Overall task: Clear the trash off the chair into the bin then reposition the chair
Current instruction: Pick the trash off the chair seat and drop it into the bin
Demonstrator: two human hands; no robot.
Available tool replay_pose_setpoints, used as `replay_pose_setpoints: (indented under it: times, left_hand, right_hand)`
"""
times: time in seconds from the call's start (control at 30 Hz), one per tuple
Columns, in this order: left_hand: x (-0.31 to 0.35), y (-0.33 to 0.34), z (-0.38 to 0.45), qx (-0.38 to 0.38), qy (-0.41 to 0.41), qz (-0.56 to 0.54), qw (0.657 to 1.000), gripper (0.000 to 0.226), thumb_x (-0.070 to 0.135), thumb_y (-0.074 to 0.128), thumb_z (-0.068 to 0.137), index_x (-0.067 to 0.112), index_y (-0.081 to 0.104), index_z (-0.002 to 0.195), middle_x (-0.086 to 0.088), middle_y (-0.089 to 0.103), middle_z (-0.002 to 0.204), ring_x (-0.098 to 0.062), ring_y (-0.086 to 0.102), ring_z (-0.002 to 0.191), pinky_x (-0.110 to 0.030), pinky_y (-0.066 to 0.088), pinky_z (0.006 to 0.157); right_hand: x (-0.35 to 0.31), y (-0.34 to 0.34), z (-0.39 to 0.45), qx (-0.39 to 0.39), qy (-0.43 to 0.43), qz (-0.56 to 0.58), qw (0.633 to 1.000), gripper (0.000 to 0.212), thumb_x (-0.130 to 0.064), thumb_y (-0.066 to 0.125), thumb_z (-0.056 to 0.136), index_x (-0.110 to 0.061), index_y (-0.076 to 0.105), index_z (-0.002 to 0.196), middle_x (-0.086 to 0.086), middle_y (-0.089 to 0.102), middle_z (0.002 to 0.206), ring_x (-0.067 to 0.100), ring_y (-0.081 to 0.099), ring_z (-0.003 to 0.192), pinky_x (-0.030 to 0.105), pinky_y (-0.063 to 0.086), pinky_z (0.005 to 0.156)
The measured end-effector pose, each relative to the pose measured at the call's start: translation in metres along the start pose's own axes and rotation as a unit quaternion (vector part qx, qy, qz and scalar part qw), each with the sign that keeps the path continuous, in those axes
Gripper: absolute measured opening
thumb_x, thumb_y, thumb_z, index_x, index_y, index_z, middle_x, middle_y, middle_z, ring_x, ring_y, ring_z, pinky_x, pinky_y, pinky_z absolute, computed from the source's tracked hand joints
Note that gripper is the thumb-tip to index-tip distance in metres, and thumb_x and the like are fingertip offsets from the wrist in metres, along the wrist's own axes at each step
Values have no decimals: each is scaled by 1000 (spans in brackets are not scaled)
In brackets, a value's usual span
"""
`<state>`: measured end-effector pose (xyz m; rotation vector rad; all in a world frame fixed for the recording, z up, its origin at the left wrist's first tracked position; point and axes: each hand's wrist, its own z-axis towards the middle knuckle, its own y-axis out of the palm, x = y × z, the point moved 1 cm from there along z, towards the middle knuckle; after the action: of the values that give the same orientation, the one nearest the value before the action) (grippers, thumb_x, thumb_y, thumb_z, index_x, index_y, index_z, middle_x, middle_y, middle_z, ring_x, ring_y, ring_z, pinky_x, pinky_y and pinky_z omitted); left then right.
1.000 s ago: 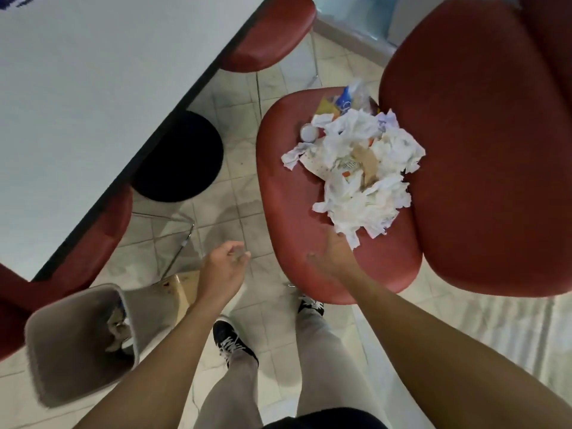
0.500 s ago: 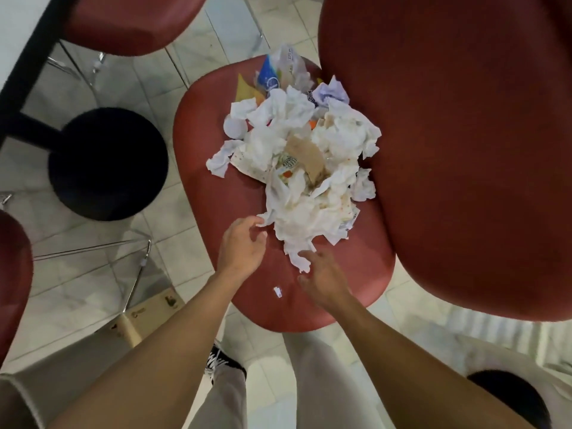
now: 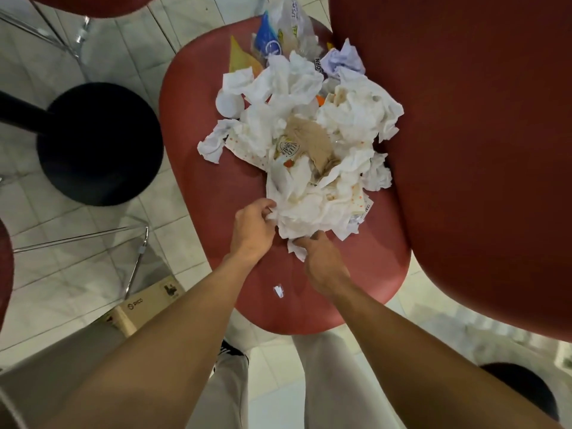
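Trash pile [image 3: 305, 150] heaped on red chair seat [image 3: 210, 193], against backrest. Left hand [image 3: 252, 229] fingers curled, pinching pile's near edge; right hand [image 3: 322, 261] fingers gripping tissue at lower edge.

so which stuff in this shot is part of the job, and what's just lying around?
Job:
- trash pile
- small scrap
- red chair
- left hand, right hand, both gripping the pile's near edge

Lying about:
- cardboard box
- black table base

Both hands have closed in — left hand [image 3: 252, 229] and right hand [image 3: 322, 261] now grip the trash pile [image 3: 309, 150].
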<state>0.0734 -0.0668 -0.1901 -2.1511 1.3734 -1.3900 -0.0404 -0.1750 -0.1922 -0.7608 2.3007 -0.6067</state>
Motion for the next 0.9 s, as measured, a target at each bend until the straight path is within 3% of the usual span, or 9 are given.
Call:
replay_pose_setpoints:
  times: [0.13,0.27,0.47,0.63,0.77,0.9]
  left_hand:
    - [-1,-15,-19,36,-15,-30,999,29,2,61,86,17,69,110,2,66,91,-10,61,80,-14,45,74]
    - [-4,-35,-47,59,-3,-66,996,29,5,65,85,17,69,111,2,68,90,-5,60,74,-1,44,68]
    - [1,-66,-91,54,22,-119,991,36,4,66,84,22,65,115,5,68,81,-1,63,70,-6,49,69]
    - [5,-88,-122,40,33,-121,991,36,6,65,85,19,66,118,8,63,85,-2,60,74,-14,51,80]
    - [8,-99,-139,20,47,-114,992,37,8,58,88,14,63,124,3,70,98,-15,65,91,-28,50,92]
    - [10,-111,-154,35,66,-76,994,31,11,55,89,12,67,118,-7,66,115,-23,59,107,-35,45,98]
  right_hand:
    - [-3,-3,-16,32,28,41,998,57,7,43,79,-25,53,125,8,60,103,27,61,93,40,53,79]
    - [-12,-15,-43,80,71,103,989,50,6,42,82,-21,44,123,6,59,92,23,58,82,41,55,70]
    - [-34,-29,-81,151,56,112,981,45,7,50,79,-15,48,117,12,52,116,25,54,96,39,51,81]
    - [-58,-36,-105,181,63,150,970,39,6,45,81,-11,55,114,9,61,90,21,57,78,31,50,67]
    - [-77,-40,-120,201,65,175,962,39,0,45,83,-16,56,117,6,64,87,25,64,82,39,56,75]
    - [-92,-52,-135,225,42,165,959,36,-2,48,83,-15,60,115,4,64,83,22,62,82,36,53,74]
